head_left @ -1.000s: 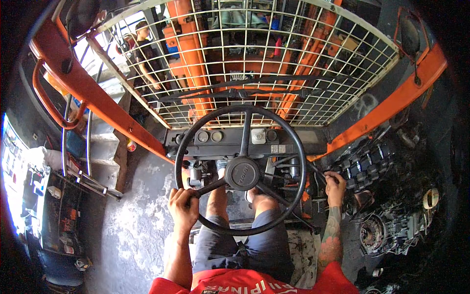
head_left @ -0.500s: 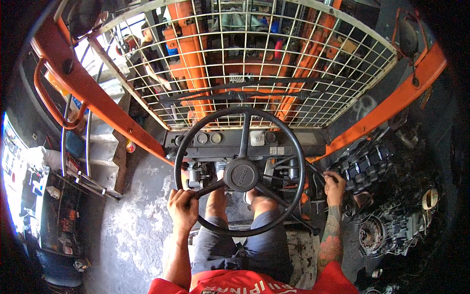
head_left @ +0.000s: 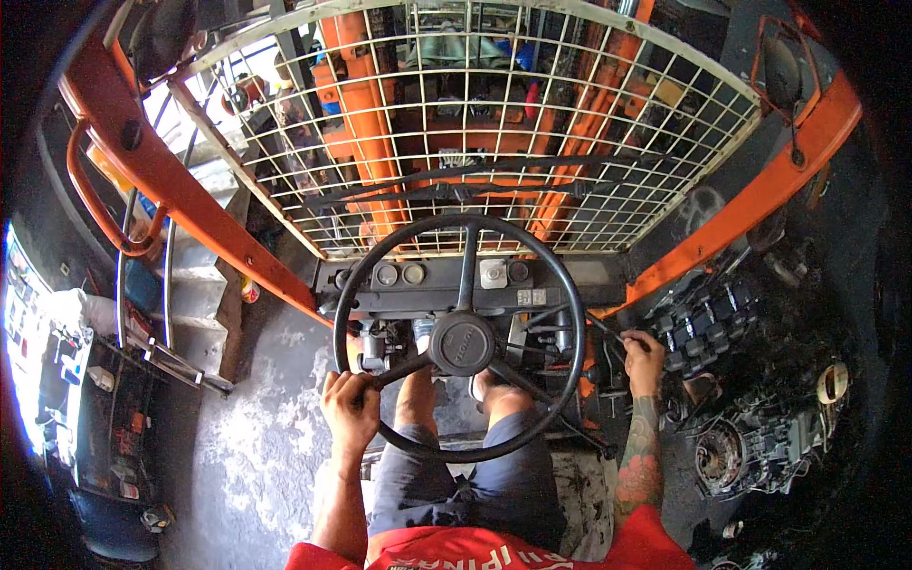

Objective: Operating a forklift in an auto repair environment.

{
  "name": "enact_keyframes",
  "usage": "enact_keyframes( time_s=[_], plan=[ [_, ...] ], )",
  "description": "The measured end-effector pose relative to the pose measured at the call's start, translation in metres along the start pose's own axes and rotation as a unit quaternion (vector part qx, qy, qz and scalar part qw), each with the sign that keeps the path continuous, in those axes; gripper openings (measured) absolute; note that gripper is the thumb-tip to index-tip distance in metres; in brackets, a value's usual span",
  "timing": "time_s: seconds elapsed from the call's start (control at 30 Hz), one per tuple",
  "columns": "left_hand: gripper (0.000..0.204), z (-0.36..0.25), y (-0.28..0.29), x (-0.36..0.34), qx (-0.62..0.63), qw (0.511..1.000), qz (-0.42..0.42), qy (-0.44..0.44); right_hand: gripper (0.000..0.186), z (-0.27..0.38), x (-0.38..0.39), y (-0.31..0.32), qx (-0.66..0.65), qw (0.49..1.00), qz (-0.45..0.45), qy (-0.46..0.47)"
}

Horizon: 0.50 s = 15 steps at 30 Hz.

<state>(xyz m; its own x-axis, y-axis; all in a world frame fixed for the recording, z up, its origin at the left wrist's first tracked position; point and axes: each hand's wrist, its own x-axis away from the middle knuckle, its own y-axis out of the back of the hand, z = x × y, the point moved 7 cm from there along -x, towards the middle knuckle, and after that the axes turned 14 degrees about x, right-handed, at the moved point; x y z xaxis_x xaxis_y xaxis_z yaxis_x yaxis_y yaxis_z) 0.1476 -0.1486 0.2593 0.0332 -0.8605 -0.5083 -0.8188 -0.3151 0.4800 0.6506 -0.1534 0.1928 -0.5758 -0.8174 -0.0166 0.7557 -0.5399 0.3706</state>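
Note:
A large black steering wheel [head_left: 575, 380] with a round hub stands before me. My left hand [head_left: 350, 410] is closed around its rim at the lower left, where a spoke meets it. To the right of the wheel, my right hand [head_left: 643, 361] is closed on the end of a dark lever [head_left: 606, 330] that slants in from the dashboard. Past the wheel lies the black dashboard [head_left: 437, 299], with round gauges and a small pale switch plate. My legs reach down under the wheel towards the pedals, and one foot is partly hidden.
A cream wire-mesh guard [head_left: 465, 119] stands ahead, with an orange mast [head_left: 356, 104] behind it. Orange frame posts [head_left: 214, 214] flank me. Concrete steps [head_left: 201, 318] with a metal rail are at left. Greasy engine parts [head_left: 746, 451] lie on the floor at right.
The person seen behind the mesh at the left is no longer visible. My view has shifted slightly. Both hands keep their holds, and the wheel looks hardly turned.

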Motion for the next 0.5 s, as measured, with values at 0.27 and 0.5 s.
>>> enact_keyframes(
  time_s=[0.27,0.5],
  plan=[
    [0.008,-0.004,0.001,-0.002,-0.001,1.000,0.001,-0.009,0.009,0.003,-0.003,0.000,-0.003,1.000,0.013,-0.009],
    [0.007,-0.001,0.001,0.000,0.000,1.000,0.004,-0.003,0.010,0.001,-0.006,0.000,0.000,1.000,0.003,-0.008]
  ],
)
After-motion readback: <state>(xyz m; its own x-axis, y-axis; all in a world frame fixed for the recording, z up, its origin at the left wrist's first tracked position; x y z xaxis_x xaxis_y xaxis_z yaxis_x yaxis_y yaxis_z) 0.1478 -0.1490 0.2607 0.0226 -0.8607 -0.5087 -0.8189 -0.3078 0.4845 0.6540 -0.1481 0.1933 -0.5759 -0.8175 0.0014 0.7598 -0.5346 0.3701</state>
